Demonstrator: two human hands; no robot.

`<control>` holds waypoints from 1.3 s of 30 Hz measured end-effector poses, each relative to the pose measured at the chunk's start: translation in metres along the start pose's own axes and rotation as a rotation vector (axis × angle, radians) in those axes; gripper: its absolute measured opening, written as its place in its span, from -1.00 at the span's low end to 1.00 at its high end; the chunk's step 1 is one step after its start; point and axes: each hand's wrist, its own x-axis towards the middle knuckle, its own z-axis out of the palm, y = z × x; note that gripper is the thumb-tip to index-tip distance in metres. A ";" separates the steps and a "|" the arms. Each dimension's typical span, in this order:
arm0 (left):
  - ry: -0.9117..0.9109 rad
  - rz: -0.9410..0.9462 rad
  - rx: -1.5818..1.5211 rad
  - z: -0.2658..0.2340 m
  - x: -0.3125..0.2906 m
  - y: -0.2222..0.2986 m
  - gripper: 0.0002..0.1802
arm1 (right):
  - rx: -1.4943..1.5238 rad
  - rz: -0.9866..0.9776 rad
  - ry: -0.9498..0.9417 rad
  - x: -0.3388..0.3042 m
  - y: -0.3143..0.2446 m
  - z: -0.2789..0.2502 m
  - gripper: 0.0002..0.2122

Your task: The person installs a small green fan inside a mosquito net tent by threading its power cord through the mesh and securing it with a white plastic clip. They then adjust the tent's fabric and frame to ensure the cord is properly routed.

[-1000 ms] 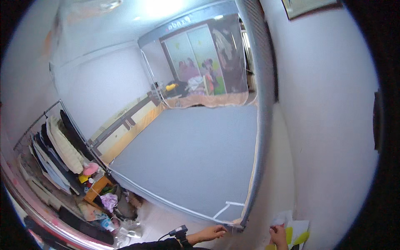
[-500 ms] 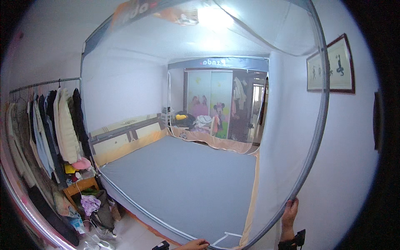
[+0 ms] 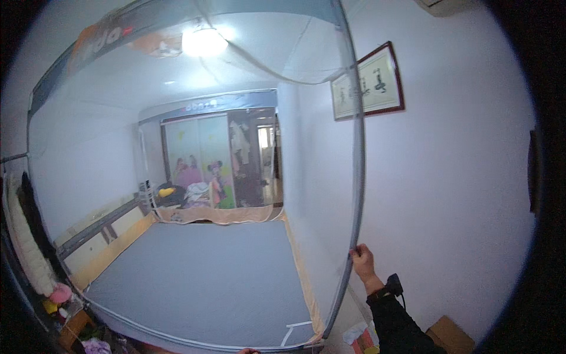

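A mosquito net (image 3: 318,189) on a frame stands over a bed, its see-through mesh hanging between grey-edged sides. My right hand (image 3: 364,265) is closed around the grey corner pole (image 3: 358,171) at the near right, low on its length. The pole bows slightly outward. Under the net lies the bed's flat grey mattress (image 3: 194,283), with a peach-coloured border (image 3: 302,268) along its right side. Only a sliver of my left hand (image 3: 248,351) shows at the lower edge, by the mattress's front rim; its fingers are mostly hidden.
A framed picture (image 3: 389,82) hangs on the right wall. Below my right forearm are a cardboard box (image 3: 451,336) and a red-and-white package (image 3: 361,339). Clothes (image 3: 26,242) hang at the left, above a wooden stool (image 3: 75,330). Beyond the net stands a wardrobe (image 3: 194,141) with picture doors.
The view has turned right, so the bed and net sit further left. My right hand still grips the pole, with more forearm showing. My left hand has nearly left the picture.
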 end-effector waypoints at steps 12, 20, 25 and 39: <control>-0.089 0.031 0.215 0.022 0.019 0.044 -0.62 | -0.073 -0.064 -0.100 -0.017 -0.017 -0.002 -0.74; -0.092 0.093 0.375 0.055 0.038 0.077 -0.62 | -0.059 -0.052 -0.206 -0.018 -0.018 -0.008 -0.76; -0.138 0.084 0.349 0.080 0.040 0.084 -0.62 | 0.039 -0.061 -0.246 -0.015 -0.015 -0.014 -0.78; -0.209 -0.129 0.292 0.091 0.072 0.062 -0.55 | 0.298 0.086 -0.362 -0.012 0.027 -0.006 -0.84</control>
